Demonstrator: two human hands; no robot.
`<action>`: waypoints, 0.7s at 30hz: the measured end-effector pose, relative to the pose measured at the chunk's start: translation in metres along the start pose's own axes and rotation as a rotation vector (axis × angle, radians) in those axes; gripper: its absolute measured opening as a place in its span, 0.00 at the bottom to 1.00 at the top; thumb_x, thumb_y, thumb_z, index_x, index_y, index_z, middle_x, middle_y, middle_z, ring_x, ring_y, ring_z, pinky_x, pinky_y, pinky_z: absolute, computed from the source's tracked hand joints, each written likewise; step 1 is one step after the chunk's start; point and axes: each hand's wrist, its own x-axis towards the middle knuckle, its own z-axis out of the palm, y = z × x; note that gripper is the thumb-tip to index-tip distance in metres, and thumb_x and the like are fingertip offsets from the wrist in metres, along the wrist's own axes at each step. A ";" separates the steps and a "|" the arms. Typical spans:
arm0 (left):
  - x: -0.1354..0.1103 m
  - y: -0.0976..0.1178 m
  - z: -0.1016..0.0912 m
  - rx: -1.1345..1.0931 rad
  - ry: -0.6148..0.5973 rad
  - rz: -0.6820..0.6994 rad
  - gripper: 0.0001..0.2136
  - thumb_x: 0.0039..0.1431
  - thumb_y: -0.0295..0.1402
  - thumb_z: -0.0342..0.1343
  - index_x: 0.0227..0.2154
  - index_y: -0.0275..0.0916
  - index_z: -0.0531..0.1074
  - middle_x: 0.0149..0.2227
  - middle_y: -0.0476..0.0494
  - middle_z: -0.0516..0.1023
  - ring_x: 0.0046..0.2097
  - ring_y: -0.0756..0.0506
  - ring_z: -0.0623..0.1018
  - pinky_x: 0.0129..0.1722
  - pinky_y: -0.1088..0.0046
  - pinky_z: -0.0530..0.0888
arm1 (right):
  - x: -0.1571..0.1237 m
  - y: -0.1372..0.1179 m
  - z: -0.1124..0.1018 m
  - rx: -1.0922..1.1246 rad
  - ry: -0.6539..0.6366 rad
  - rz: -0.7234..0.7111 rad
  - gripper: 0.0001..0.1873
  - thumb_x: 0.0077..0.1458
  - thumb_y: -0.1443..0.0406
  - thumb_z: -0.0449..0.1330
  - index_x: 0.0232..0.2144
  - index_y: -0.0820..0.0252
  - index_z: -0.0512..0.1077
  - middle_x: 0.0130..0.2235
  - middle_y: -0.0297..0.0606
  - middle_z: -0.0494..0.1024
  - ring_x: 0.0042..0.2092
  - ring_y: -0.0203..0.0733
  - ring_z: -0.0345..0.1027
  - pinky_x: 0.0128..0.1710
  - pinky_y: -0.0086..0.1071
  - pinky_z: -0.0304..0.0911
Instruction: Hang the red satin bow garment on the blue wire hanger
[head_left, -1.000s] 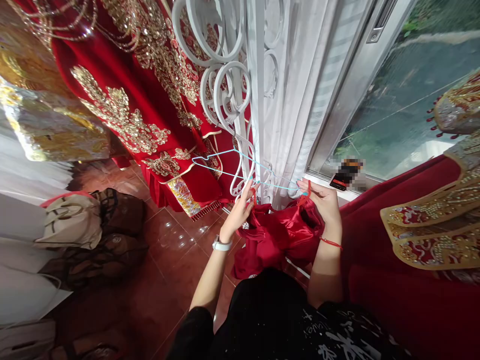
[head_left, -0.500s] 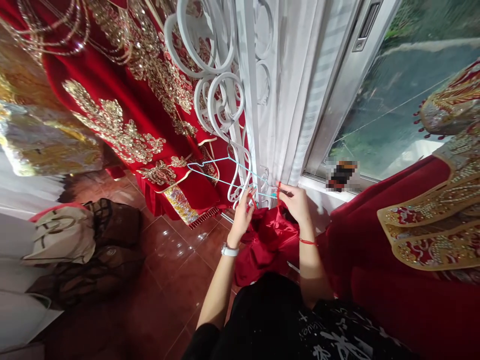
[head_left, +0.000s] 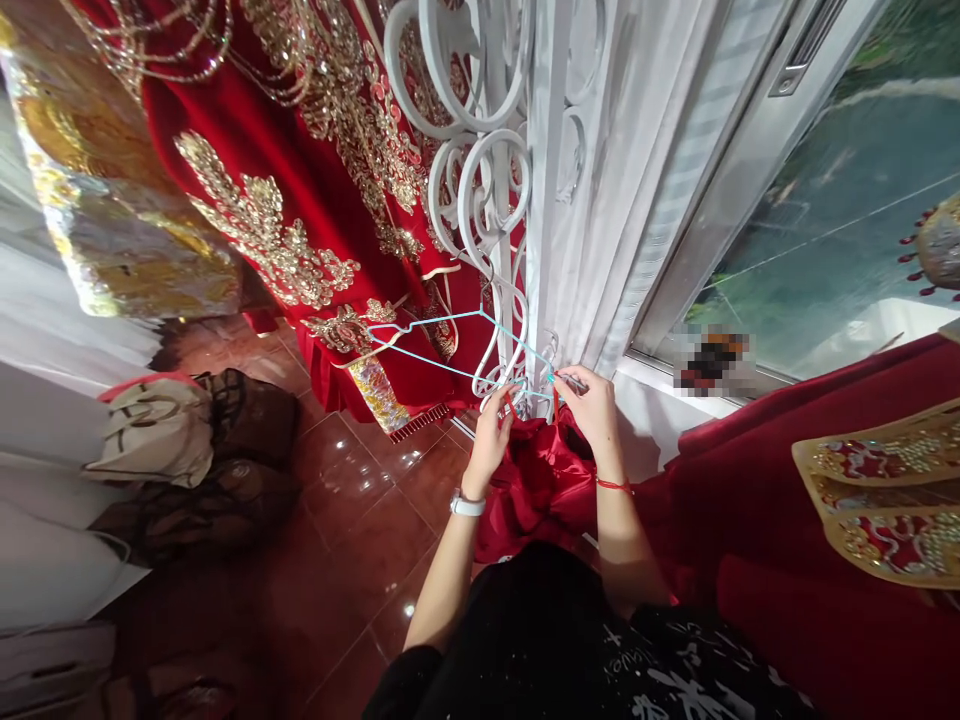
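Observation:
A thin light-blue clothes hanger lies slanted in front of me, its near end between my hands. My right hand pinches that end, and a thin red strap hangs right at its fingertips. My left hand is closed on another red strap by the lower bar of the hanger. Below both hands hangs a shiny red satin garment, its lower part hidden by my black shirt. Whether the left strap is around the bar, I cannot tell.
Red clothes with gold beading hang at the left beside a white scrollwork metal stand. A window and red-and-gold garments are on the right. Bags rest on the tiled floor.
My right fingers have shifted onto the hanger's end, and the red strap there now shows below the bar instead of above it. My left hand stays close by. The view has turned slightly.

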 end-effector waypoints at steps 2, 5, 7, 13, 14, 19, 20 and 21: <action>-0.005 -0.001 0.002 -0.028 0.005 -0.005 0.23 0.68 0.29 0.52 0.64 0.44 0.67 0.66 0.34 0.73 0.69 0.38 0.70 0.71 0.50 0.63 | 0.000 0.002 0.004 -0.047 0.070 -0.013 0.13 0.58 0.54 0.63 0.37 0.55 0.80 0.33 0.40 0.78 0.39 0.48 0.71 0.45 0.41 0.68; -0.017 -0.005 0.004 -0.105 0.073 -0.044 0.21 0.70 0.35 0.54 0.64 0.44 0.66 0.67 0.32 0.71 0.69 0.38 0.71 0.70 0.51 0.66 | 0.000 0.004 0.008 -0.085 0.155 -0.031 0.20 0.58 0.56 0.63 0.51 0.56 0.79 0.35 0.40 0.75 0.42 0.50 0.68 0.52 0.47 0.66; -0.026 -0.008 -0.001 -0.173 0.163 -0.082 0.22 0.70 0.39 0.56 0.64 0.44 0.63 0.67 0.29 0.71 0.68 0.39 0.73 0.68 0.52 0.69 | 0.003 0.007 0.009 -0.126 0.172 -0.060 0.22 0.58 0.56 0.63 0.54 0.55 0.80 0.36 0.40 0.73 0.43 0.50 0.66 0.54 0.49 0.63; -0.038 -0.012 -0.051 -0.248 0.403 -0.107 0.26 0.67 0.45 0.61 0.63 0.44 0.61 0.63 0.26 0.76 0.62 0.39 0.79 0.61 0.55 0.76 | 0.023 0.018 0.008 -0.212 0.249 -0.106 0.18 0.60 0.51 0.62 0.38 0.55 0.85 0.34 0.41 0.73 0.44 0.51 0.62 0.55 0.52 0.57; -0.039 -0.012 -0.061 -0.239 0.439 -0.105 0.26 0.66 0.45 0.62 0.62 0.44 0.62 0.61 0.27 0.78 0.61 0.38 0.80 0.59 0.56 0.78 | 0.028 0.020 0.006 -0.211 0.254 -0.117 0.17 0.61 0.51 0.62 0.36 0.55 0.84 0.33 0.40 0.73 0.44 0.50 0.62 0.55 0.51 0.56; -0.046 -0.003 -0.098 -0.183 0.645 -0.103 0.27 0.61 0.44 0.68 0.58 0.44 0.64 0.48 0.35 0.86 0.51 0.37 0.86 0.46 0.59 0.84 | 0.052 0.026 0.001 -0.249 0.219 -0.168 0.13 0.59 0.55 0.62 0.27 0.55 0.79 0.30 0.36 0.74 0.42 0.47 0.64 0.51 0.45 0.56; -0.047 0.001 -0.102 -0.167 0.673 -0.100 0.28 0.60 0.43 0.68 0.58 0.43 0.64 0.47 0.36 0.86 0.51 0.36 0.86 0.45 0.59 0.84 | 0.056 0.026 0.000 -0.265 0.224 -0.174 0.13 0.59 0.57 0.62 0.25 0.55 0.78 0.30 0.36 0.73 0.42 0.47 0.63 0.50 0.44 0.55; -0.048 0.005 -0.106 -0.150 0.689 -0.101 0.29 0.60 0.43 0.69 0.58 0.43 0.64 0.46 0.36 0.86 0.50 0.36 0.86 0.45 0.59 0.85 | 0.059 0.026 0.000 -0.280 0.232 -0.179 0.13 0.58 0.58 0.62 0.24 0.55 0.76 0.29 0.35 0.73 0.41 0.47 0.63 0.50 0.43 0.55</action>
